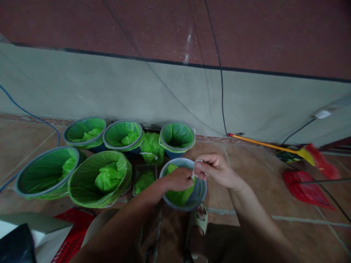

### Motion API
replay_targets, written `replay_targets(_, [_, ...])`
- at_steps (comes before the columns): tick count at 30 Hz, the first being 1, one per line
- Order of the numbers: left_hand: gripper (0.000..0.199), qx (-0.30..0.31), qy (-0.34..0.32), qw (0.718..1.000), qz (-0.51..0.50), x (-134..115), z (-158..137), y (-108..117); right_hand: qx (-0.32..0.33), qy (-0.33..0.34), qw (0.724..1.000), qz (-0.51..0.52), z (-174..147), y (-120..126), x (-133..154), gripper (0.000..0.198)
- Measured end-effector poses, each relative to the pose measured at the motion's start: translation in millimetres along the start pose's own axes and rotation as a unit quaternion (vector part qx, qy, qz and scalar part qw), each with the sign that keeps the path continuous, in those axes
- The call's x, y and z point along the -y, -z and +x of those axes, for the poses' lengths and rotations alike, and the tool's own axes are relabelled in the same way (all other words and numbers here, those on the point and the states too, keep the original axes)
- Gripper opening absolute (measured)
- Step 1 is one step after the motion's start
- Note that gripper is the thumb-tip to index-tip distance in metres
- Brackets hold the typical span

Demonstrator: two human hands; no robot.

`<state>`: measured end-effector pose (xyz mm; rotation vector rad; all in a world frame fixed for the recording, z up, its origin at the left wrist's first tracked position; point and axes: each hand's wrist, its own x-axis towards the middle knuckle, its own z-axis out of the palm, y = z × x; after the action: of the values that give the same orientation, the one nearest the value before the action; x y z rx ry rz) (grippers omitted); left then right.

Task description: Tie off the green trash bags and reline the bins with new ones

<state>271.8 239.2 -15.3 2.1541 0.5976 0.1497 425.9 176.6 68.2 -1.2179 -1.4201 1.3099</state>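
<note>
A round grey bin [201, 191] stands on the floor right in front of me, with a light green plastic bag [177, 197] bunched inside it. Over its rim, my left hand [178, 179] is closed, its fingertips gripping a thin white drawstring [193, 171]. My right hand [215, 170] pinches the same string just to the right, thumb against forefinger. The two hands almost touch. Behind the left hand is a small see-through rectangular bin [137, 191], with more green plastic in it. Part of the green bag is hidden by my left hand.
Several round bins with green liners, such as a large bin [78, 182], stand to the left along the wall. A green bag [152, 148] with white string sits between bins. To the right are a broom [263, 143] and a red dustpan [304, 190]. Cables hang down the wall.
</note>
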Motion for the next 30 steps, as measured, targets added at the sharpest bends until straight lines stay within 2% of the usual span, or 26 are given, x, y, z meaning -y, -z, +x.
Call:
replay_targets(2, [0.019, 0.056, -0.026, 0.998, -0.007, -2, -2, 0, -0.064, 0.011, 0.997, 0.048, 4, 4, -8, 0.048])
replay_targets(3, [0.024, 0.064, -0.032, 0.997, -0.020, -1, -2, 0, -0.102, 0.011, 0.992, 0.070, 5, 8, -13, 0.046])
replay_targets(6, [0.037, 0.021, -0.021, 0.996, -0.083, 8, 1, 5, -0.180, -0.043, 0.979, 0.089, 9, 20, -29, 0.042])
replay_targets(10, [0.042, -0.008, 0.044, 0.985, -0.169, 24, 6, 10, -0.221, -0.142, 0.965, -0.014, 12, 29, -54, 0.061])
replay_targets(12, [0.040, -0.013, 0.072, 0.974, -0.213, 28, 8, 12, -0.200, -0.165, 0.964, -0.053, 14, 25, -64, 0.061])
replay_targets(17, [0.033, -0.032, 0.116, 0.950, -0.290, 25, 8, 16, -0.059, -0.183, 0.981, -0.037, 14, 14, -66, 0.042])
replay_targets(20, [0.029, -0.067, 0.143, 0.938, -0.308, 26, 6, 20, -0.029, -0.181, 0.983, -0.032, 11, 13, -62, 0.040])
replay_targets(22, [0.022, -0.079, 0.127, 0.943, -0.297, 28, 6, 22, 0.006, -0.182, 0.983, -0.011, 9, 14, -62, 0.040])
replay_targets(24, [0.016, -0.081, 0.084, 0.957, -0.265, 30, 7, 24, 0.032, -0.186, 0.982, 0.001, 8, 14, -64, 0.042])
replay_targets(25, [0.014, -0.084, 0.059, 0.965, -0.241, 30, 7, 25, 0.022, -0.190, 0.982, 0.002, 9, 15, -66, 0.042])
replay_targets(27, [0.016, -0.093, 0.014, 0.979, -0.178, 27, 5, 26, -0.049, -0.188, 0.981, -0.002, 12, 14, -70, 0.041])
replay_targets(29, [0.020, -0.103, -0.022, 0.990, -0.095, 22, 1, 28, -0.116, -0.158, 0.980, -0.001, 16, 12, -75, 0.037])
replay_targets(30, [0.021, -0.108, -0.037, 0.992, -0.047, 19, -1, 28, -0.122, -0.140, 0.983, 0.003, 17, 9, -77, 0.036])
